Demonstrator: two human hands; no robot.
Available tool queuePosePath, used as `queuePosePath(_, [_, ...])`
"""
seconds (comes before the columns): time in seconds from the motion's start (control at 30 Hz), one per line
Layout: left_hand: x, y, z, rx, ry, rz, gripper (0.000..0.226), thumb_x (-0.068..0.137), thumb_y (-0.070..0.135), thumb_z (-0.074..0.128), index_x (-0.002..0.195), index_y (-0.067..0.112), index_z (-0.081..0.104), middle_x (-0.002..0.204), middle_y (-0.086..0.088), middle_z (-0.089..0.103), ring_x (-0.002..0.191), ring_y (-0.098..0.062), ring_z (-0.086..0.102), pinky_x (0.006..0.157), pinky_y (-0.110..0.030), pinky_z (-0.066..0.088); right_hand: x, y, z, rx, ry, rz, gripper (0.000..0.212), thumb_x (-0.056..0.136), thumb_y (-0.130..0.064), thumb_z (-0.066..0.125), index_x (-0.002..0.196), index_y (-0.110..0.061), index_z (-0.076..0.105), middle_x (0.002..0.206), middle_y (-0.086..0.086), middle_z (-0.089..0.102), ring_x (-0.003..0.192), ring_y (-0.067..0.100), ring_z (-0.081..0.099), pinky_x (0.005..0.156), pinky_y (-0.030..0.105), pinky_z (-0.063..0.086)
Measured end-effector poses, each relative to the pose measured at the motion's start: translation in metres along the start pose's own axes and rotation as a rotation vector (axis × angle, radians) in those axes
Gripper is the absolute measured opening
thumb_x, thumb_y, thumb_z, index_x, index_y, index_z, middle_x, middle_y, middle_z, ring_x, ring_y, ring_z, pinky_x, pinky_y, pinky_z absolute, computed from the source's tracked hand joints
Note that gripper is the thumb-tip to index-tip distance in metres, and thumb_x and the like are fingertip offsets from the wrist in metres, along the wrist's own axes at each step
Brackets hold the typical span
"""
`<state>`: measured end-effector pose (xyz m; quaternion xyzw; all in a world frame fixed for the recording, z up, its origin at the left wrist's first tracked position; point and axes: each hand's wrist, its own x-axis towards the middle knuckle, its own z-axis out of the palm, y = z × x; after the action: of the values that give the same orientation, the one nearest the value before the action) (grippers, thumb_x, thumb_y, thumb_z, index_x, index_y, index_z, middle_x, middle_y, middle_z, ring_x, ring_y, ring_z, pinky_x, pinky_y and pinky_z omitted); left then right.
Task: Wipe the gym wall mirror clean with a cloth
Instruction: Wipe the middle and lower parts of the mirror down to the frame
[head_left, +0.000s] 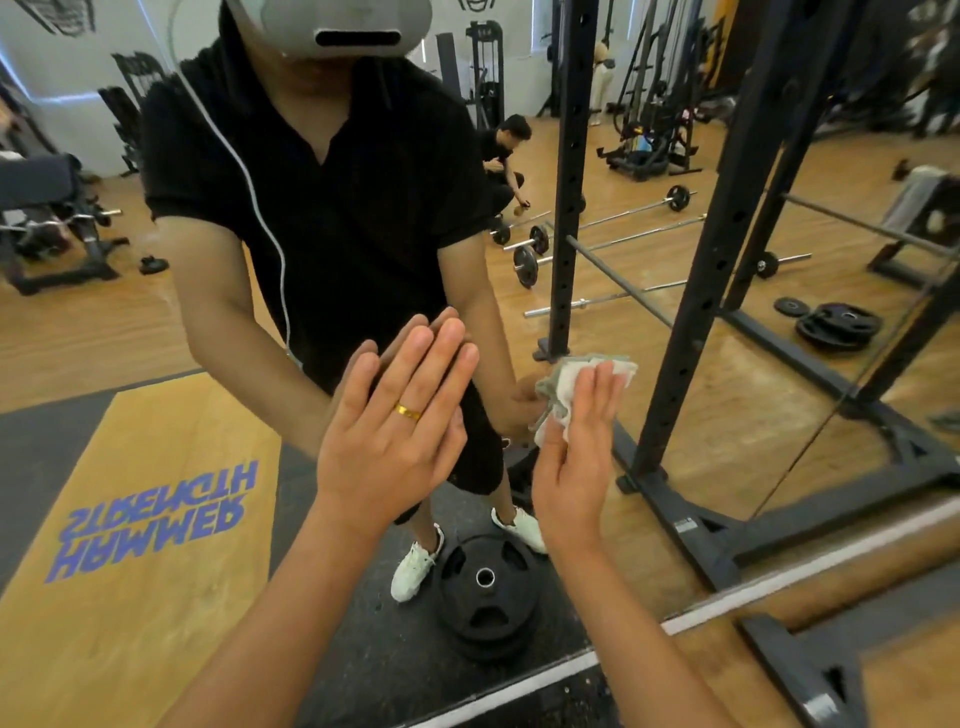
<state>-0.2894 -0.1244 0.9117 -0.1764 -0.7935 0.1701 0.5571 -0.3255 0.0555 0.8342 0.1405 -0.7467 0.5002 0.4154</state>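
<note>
Gym wall mirror (156, 332) fills most of the view. A pale strip (582, 667) runs diagonally along its bottom edge, with dark rubber floor below it. The glass reflects wood flooring, a yellow lifting platform (130, 493) with reversed "HAMMER STRENGTH" lettering, barbells (597, 236) on the floor, a stack of black plates (836, 327) and a single weight plate (485, 587) by the reflected person's white shoes. Black power rack (727, 234) stands at right, its base crossing the bottom strip; cannot tell which uprights are real and which reflected. A second person (504, 156) squats further back in the reflection.

Left hand (395, 431) is fully open, fingers straight and together, flat on the glass and meeting its own reflection; gold ring (407, 411) on one finger; it holds nothing.

Right hand (576, 452) is also flat, its straight fingers pressing a crumpled white-and-grey cloth (563, 379) against the mirror, just right of the left hand and low on the glass. Cloth bunches out above and left of the fingertips; the rest is hidden under the palm. How the thumb sits on the cloth is hard to make out.

Reflected head is cut off at the top by the frame edge, only a grey headset (337, 26) and its white cable showing. Far background is blurred.
</note>
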Motion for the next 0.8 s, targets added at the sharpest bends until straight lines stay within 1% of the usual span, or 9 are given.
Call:
queuePosePath(0.1, [0.002, 0.000, 0.000, -0.015, -0.026, -0.003, 0.061, 0.103, 0.029, 0.050, 0.160, 0.011, 0.037, 0.166, -0.009, 0.030, 0.155, -0.026, 0.024, 0.125, -0.048, 0.019, 0.046, -0.007, -0.017, -0.017, 0.064, 0.018, 0.056, 0.105, 0.000, 0.046, 0.157, 0.003, 0.025, 0.167, 0.006, 0.016, 0.158, 0.027, 0.005, 0.127, 0.024, 0.008])
queuePosePath(0.17, [0.003, -0.002, -0.001, -0.011, -0.024, -0.005, 0.061, 0.103, 0.030, 0.049, 0.160, 0.011, 0.036, 0.166, -0.009, 0.029, 0.155, -0.026, 0.025, 0.126, -0.048, 0.017, 0.075, -0.015, -0.027, 0.012, 0.130, 0.021, 0.056, 0.105, 0.003, 0.045, 0.158, 0.001, 0.025, 0.165, 0.005, 0.017, 0.157, 0.032, 0.008, 0.124, 0.016, 0.011])
queuePosePath(0.23, [0.005, -0.002, -0.001, -0.010, -0.010, -0.007, 0.060, 0.104, 0.029, 0.049, 0.160, 0.011, 0.037, 0.166, -0.009, 0.030, 0.155, -0.026, 0.026, 0.126, -0.047, 0.018, 0.081, -0.022, -0.025, 0.044, 0.175, 0.053, 0.054, 0.107, -0.001, 0.043, 0.159, -0.001, 0.026, 0.167, 0.005, 0.016, 0.158, 0.035, 0.008, 0.122, 0.013, 0.014])
queuePosePath(0.33, [0.004, -0.001, -0.003, -0.011, 0.000, -0.018, 0.059, 0.103, 0.027, 0.050, 0.159, 0.012, 0.038, 0.165, -0.009, 0.034, 0.154, -0.026, 0.029, 0.126, -0.047, 0.019, 0.042, -0.033, -0.005, 0.037, 0.137, 0.132, 0.055, 0.110, -0.008, 0.040, 0.162, -0.006, 0.020, 0.170, 0.004, 0.012, 0.160, 0.028, 0.003, 0.127, 0.023, 0.009])
queuePosePath(0.43, [0.006, -0.001, -0.005, 0.008, -0.015, 0.001, 0.060, 0.103, 0.028, 0.049, 0.160, 0.011, 0.037, 0.165, -0.010, 0.034, 0.154, -0.027, 0.031, 0.126, -0.048, 0.020, -0.005, -0.032, 0.011, 0.033, 0.007, 0.097, 0.058, 0.111, -0.013, 0.037, 0.162, -0.016, 0.010, 0.171, 0.002, 0.006, 0.160, 0.026, -0.002, 0.129, 0.054, 0.012])
queuePosePath(0.5, [0.005, -0.002, -0.006, 0.018, -0.018, 0.004, 0.061, 0.103, 0.028, 0.049, 0.160, 0.011, 0.036, 0.165, -0.010, 0.034, 0.153, -0.027, 0.031, 0.125, -0.049, 0.022, -0.013, -0.024, 0.010, 0.014, -0.041, 0.053, 0.059, 0.111, -0.015, 0.037, 0.162, -0.017, 0.008, 0.171, 0.003, 0.007, 0.160, 0.027, -0.001, 0.126, 0.060, 0.017])
queuePosePath(0.63, [0.008, 0.000, -0.014, -0.062, -0.053, -0.025, 0.060, 0.104, 0.024, 0.048, 0.160, 0.010, 0.035, 0.167, -0.011, 0.029, 0.156, -0.027, 0.025, 0.126, -0.050, 0.021, -0.011, -0.011, -0.002, -0.047, -0.122, 0.012, 0.055, 0.112, -0.023, 0.030, 0.162, -0.011, 0.011, 0.171, 0.006, 0.009, 0.160, 0.026, -0.001, 0.128, 0.052, 0.018])
queuePosePath(0.73, [0.006, -0.002, -0.029, -0.210, -0.145, -0.013, 0.061, 0.101, 0.016, 0.052, 0.159, 0.009, 0.036, 0.167, -0.014, 0.027, 0.157, -0.029, 0.020, 0.127, -0.054, 0.017, -0.010, -0.007, -0.009, -0.062, -0.151, 0.000, 0.056, 0.110, -0.017, 0.035, 0.162, -0.009, 0.014, 0.171, 0.002, 0.007, 0.160, 0.024, -0.001, 0.129, 0.042, 0.014])
queuePosePath(0.8, [-0.004, -0.009, -0.044, -0.259, -0.175, -0.017, 0.062, 0.098, 0.013, 0.056, 0.157, 0.006, 0.039, 0.166, -0.015, 0.030, 0.157, -0.028, 0.021, 0.125, -0.059, 0.022, -0.006, -0.007, -0.008, -0.059, -0.141, 0.008, 0.057, 0.109, -0.015, 0.036, 0.162, -0.008, 0.016, 0.170, 0.002, 0.007, 0.159, 0.025, -0.001, 0.129, 0.033, 0.012])
